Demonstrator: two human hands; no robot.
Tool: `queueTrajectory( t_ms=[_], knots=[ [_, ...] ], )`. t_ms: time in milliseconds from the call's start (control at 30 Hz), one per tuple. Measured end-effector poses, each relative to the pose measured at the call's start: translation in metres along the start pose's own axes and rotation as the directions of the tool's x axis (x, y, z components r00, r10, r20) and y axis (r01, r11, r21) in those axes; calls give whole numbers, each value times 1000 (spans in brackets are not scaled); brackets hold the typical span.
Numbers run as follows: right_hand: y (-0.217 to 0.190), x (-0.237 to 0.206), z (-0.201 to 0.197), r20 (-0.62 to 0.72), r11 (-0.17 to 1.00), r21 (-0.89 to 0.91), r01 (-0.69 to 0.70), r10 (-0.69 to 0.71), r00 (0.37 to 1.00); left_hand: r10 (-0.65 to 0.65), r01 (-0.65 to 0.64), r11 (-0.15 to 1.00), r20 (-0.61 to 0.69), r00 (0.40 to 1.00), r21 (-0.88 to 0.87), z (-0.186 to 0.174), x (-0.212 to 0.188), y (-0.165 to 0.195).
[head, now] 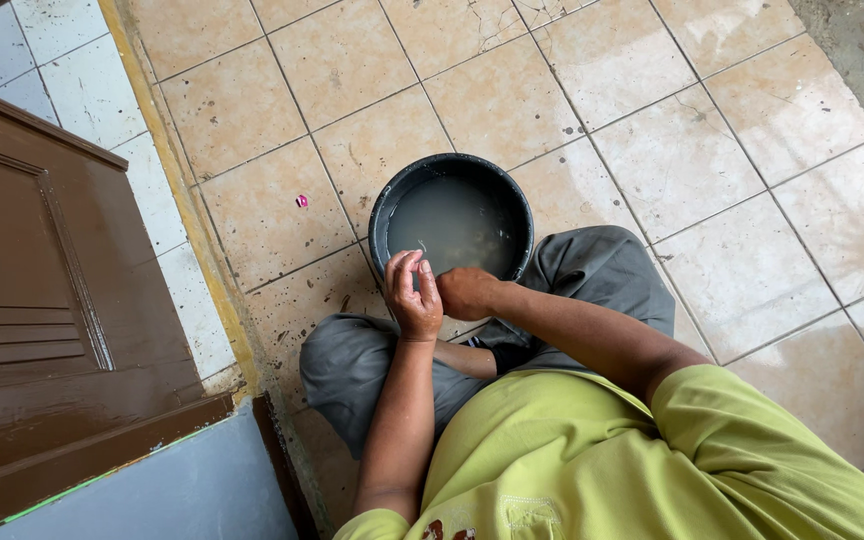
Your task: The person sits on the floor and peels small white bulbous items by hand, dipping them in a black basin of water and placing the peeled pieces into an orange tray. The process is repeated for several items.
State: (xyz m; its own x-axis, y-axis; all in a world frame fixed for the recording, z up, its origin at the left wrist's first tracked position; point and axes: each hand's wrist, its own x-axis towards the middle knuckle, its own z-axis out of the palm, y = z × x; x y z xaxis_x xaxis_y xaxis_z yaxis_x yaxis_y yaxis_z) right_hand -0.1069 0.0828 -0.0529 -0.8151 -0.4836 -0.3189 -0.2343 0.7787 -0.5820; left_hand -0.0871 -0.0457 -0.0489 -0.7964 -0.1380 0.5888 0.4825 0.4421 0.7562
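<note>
Basin (pixel 449 170) of murky water hides its bottom; left hand (pixel 413 298) pinches something unseen, right hand (pixel 467 292) fisted, contents unclear.

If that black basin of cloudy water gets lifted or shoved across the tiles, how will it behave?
The black basin looks well filled with murky water, so it is probably heavy and apt to slosh. Its wide round shape should resist tipping. The tiled floor looks damp in patches, so it may slide readily when pushed.

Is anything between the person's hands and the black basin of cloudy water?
Nothing visible. The left hand and right hand meet right at the near rim of the black basin, with no object between them and the water.
</note>
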Motion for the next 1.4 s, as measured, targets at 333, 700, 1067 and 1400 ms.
queueTrajectory(
  t_ms=[333,700,1067,1400],
  knots=[
    [1,0,-5,-179,980,189,-60,94,979,11,-11,1000,-27,1000,3,1,-1,-1],
    [-1,-11,-17,-131,994,111,14,1,991,-205,194,937,-9,979,-291,13,-2,8],
    [-12,-38,-36,76,1000,5,21,-22,997,-434,435,806,99,895,-401,21,-1,28],
    [9,-36,-25,31,997,14,78,-78,996,-490,512,824,148,859,-243,30,5,38]
  ],
)
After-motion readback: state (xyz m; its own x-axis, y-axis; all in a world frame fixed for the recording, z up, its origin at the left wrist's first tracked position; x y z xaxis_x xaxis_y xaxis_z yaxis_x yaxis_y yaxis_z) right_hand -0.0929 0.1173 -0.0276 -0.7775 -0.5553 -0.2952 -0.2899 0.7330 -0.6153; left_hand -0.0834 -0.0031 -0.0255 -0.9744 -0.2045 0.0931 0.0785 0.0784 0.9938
